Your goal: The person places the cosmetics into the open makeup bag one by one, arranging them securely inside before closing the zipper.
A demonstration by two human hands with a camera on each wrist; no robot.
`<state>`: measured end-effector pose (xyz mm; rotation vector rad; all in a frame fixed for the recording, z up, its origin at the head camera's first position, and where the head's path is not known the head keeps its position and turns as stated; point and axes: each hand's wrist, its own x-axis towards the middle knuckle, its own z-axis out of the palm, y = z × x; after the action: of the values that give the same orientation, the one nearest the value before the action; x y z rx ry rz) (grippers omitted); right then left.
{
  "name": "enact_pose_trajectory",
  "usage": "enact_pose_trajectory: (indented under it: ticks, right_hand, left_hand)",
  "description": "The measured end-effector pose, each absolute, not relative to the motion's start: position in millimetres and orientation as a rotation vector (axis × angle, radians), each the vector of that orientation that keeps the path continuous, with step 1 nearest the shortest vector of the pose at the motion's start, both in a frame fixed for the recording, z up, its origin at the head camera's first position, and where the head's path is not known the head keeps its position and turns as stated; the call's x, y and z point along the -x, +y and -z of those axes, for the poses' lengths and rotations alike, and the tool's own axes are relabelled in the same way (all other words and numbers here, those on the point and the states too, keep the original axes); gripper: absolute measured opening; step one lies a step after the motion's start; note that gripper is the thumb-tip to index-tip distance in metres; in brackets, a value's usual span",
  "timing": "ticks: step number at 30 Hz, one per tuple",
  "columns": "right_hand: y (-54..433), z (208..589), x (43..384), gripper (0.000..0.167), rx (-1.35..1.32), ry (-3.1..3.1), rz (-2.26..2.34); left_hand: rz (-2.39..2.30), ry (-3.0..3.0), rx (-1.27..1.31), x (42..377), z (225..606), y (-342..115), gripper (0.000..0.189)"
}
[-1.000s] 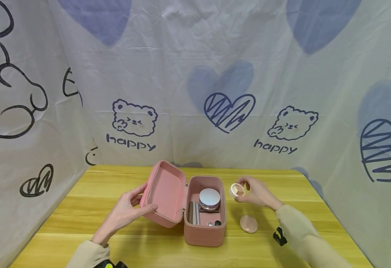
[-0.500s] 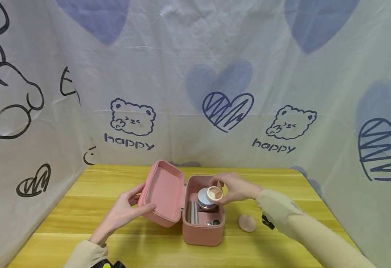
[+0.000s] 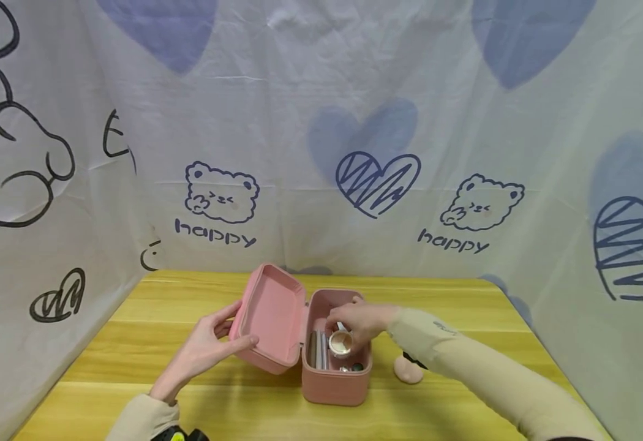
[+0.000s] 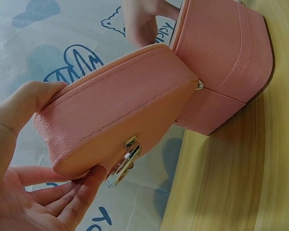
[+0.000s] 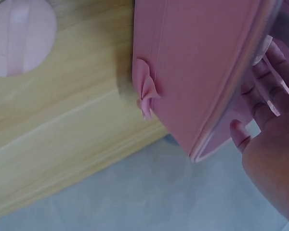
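On the table stands a pink zippered makeup case [image 3: 337, 387], its lid [image 3: 272, 321] swung out to the left. My left hand [image 3: 203, 346] grips that lid, thumb over the zippered edge and fingers against the outer side, near a metal ring [image 4: 123, 166]. My right hand [image 3: 357, 321] reaches down into the case and holds a small round powder pot [image 3: 340, 344] with a white rim and three-part coloured top. The silver-lidded round jar is hidden beneath that hand and pot. Slim silver tubes [image 3: 319, 352] stand along the case's left wall.
A round pink powder puff [image 3: 408, 370] with a ribbon band lies on the wooden table [image 3: 233, 404], right of the case. Small round items [image 3: 357, 367] sit at the case's near end. A printed cloth [image 3: 299, 122] hangs behind the table.
My right hand has carried the powder pot leftward from beside the case, over the silver-lidded jar and down into the case. The left hand stays on the lid.
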<state>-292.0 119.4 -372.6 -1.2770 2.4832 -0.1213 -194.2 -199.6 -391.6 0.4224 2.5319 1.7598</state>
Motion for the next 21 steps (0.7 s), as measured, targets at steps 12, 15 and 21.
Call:
enact_pose_trajectory:
  ticks: [12,15,21]
  right_hand:
    - [111,398,295,0.040,1.391,2.509,-0.312]
    - [110,402,295,0.037,1.423,2.509,-0.389]
    - [104,408,295,0.035,1.486,2.506,-0.527]
  left_hand:
    - [-1.765,2.528,-0.440,195,393,-199,0.086]
    - [-1.757,2.530,-0.432,196,393,-199,0.086]
    - [-1.756,2.537,-0.427,196,394,-199,0.086]
